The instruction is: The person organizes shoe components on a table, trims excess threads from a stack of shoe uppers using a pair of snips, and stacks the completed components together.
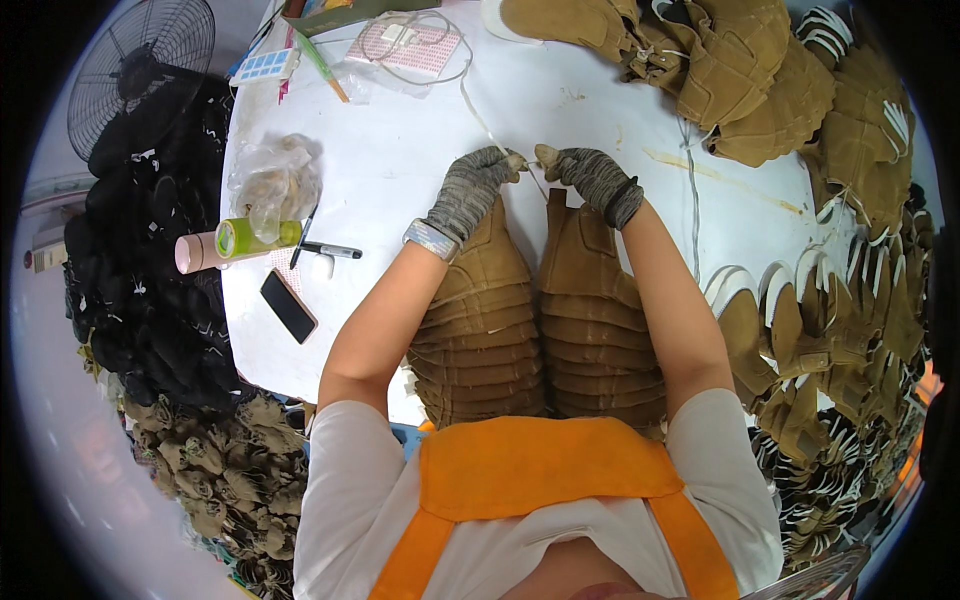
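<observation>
Both hands wear grey knitted gloves with bare fingertips and meet just beyond two stacks of shoe uppers. My left hand (pixel 472 190) pinches a thin white cord (pixel 474 108), which trails away over the table to a loose coil. Close by on the right, my right hand (pixel 594 180) has its fingertips pinched on the same cord, with a short stretch between the hands. Directly below are brown suede shoe uppers in a left stack (pixel 480 320) and a right stack (pixel 600 325). A narrow tab of the right stack rises beneath my right fingertips.
More brown uppers (pixel 735 75) heap at the far right, and white-edged ones (pixel 785 310) line the right side. On the left lie a phone (pixel 289 306), a marker (pixel 332 250), a pink bottle (pixel 197 252) and a plastic bag (pixel 275 185). A fan (pixel 140 75) stands beyond black piles (pixel 150 270).
</observation>
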A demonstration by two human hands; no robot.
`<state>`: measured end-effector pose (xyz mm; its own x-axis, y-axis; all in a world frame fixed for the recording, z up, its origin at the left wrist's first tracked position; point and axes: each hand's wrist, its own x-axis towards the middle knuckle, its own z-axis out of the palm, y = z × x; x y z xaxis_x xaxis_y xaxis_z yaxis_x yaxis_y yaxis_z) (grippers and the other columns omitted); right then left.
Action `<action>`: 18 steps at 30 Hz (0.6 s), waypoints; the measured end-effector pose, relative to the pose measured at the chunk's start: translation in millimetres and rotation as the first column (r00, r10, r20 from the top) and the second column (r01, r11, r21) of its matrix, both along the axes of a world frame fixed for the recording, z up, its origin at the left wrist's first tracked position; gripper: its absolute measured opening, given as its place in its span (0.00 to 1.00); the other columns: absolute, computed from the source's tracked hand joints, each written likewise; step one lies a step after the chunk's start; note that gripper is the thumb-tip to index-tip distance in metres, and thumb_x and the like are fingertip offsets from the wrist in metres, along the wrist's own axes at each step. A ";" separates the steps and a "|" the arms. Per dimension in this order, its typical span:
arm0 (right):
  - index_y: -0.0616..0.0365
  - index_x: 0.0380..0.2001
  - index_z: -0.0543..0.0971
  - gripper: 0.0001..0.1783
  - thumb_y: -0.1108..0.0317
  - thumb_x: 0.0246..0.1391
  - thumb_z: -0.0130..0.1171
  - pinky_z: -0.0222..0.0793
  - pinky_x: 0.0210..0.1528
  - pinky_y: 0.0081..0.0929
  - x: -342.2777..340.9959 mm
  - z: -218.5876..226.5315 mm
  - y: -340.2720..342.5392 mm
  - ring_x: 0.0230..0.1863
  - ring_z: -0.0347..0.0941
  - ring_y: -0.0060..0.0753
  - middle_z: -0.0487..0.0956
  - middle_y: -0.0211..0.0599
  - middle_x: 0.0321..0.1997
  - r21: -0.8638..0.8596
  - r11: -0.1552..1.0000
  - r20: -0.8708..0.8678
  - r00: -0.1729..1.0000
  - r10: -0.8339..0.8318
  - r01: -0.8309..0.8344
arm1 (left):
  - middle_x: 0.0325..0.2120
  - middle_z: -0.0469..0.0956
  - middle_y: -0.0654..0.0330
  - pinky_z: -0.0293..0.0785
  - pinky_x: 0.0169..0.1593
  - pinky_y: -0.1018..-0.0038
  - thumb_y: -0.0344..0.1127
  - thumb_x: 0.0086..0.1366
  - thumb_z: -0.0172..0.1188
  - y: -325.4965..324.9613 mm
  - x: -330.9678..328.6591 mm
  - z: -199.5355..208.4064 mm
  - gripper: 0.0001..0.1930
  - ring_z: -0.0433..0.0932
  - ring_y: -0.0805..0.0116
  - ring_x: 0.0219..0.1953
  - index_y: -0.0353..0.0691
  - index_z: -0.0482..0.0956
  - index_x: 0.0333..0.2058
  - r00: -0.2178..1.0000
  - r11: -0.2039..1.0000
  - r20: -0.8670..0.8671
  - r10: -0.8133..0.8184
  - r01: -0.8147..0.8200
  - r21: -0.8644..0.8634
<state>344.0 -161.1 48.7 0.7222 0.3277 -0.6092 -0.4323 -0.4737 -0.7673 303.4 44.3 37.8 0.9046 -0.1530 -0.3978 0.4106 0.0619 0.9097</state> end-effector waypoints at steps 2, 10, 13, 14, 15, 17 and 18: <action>0.60 0.31 0.81 0.29 0.40 0.54 0.53 0.68 0.44 0.33 -10.8 2.6 3.4 0.37 0.71 0.37 0.79 0.38 0.32 -0.230 0.971 0.414 0.909 0.035 0.067 | 0.32 0.80 0.63 0.68 0.46 0.79 0.36 0.63 0.60 0.0 -0.8 -0.7 0.10 0.74 0.74 0.37 0.35 0.81 0.38 1.000 1.000 0.017 0.017 -0.017 0.018; 0.53 0.35 0.82 0.30 0.38 0.58 0.44 0.66 0.45 0.37 -2.5 -9.2 20.6 0.32 0.68 0.36 0.74 0.35 0.25 -0.087 0.995 0.097 0.994 -0.040 0.048 | 0.30 0.80 0.63 0.68 0.44 0.78 0.39 0.65 0.58 -3.4 -3.0 -0.4 0.11 0.73 0.75 0.36 0.38 0.81 0.37 0.984 0.982 0.146 -0.101 0.075 0.172; 0.54 0.31 0.81 0.20 0.50 0.60 0.51 0.60 0.30 0.16 4.6 -11.4 18.2 0.24 0.58 0.18 0.68 0.21 0.22 0.363 0.860 -0.251 0.927 -0.280 0.358 | 0.30 0.79 0.64 0.69 0.42 0.77 0.42 0.66 0.57 -2.2 -3.3 14.0 0.12 0.72 0.76 0.35 0.39 0.82 0.36 1.000 0.989 -0.003 0.000 0.001 0.150; 0.54 0.30 0.80 0.19 0.50 0.60 0.51 0.61 0.31 0.18 2.4 -11.4 13.0 0.26 0.59 0.18 0.68 0.22 0.23 0.369 0.903 -0.095 0.976 -0.197 0.219 | 0.30 0.80 0.63 0.68 0.43 0.77 0.41 0.66 0.57 -1.0 -2.8 11.3 0.12 0.72 0.75 0.35 0.39 0.82 0.36 0.999 0.990 -0.030 0.033 -0.029 0.139; 0.54 0.30 0.80 0.18 0.51 0.60 0.52 0.62 0.32 0.20 -1.5 -9.6 8.2 0.27 0.60 0.19 0.68 0.22 0.23 0.350 0.934 0.062 0.992 -0.107 0.079 | 0.31 0.80 0.61 0.68 0.44 0.77 0.39 0.66 0.57 0.4 -1.0 7.0 0.11 0.73 0.75 0.35 0.38 0.82 0.36 0.996 0.990 -0.057 0.064 -0.057 0.126; 0.54 0.36 0.78 0.13 0.57 0.58 0.51 0.66 0.39 0.28 0.1 -21.6 -14.4 0.36 0.67 0.31 0.73 0.29 0.31 -0.167 0.901 0.577 0.702 0.418 -0.400 | 0.35 0.81 0.60 0.69 0.45 0.76 0.40 0.66 0.56 9.4 2.7 -0.3 0.12 0.74 0.74 0.37 0.39 0.82 0.39 0.980 0.987 -0.175 0.098 -0.072 0.146; 0.54 0.42 0.77 0.13 0.63 0.57 0.50 0.70 0.46 0.33 2.9 -33.2 -30.0 0.43 0.74 0.42 0.79 0.36 0.39 -0.637 0.706 0.683 0.198 0.703 -0.309 | 0.35 0.81 0.60 0.70 0.45 0.76 0.41 0.66 0.56 22.2 0.6 -24.6 0.12 0.74 0.73 0.37 0.40 0.82 0.39 0.994 0.957 -0.112 -0.012 0.044 0.288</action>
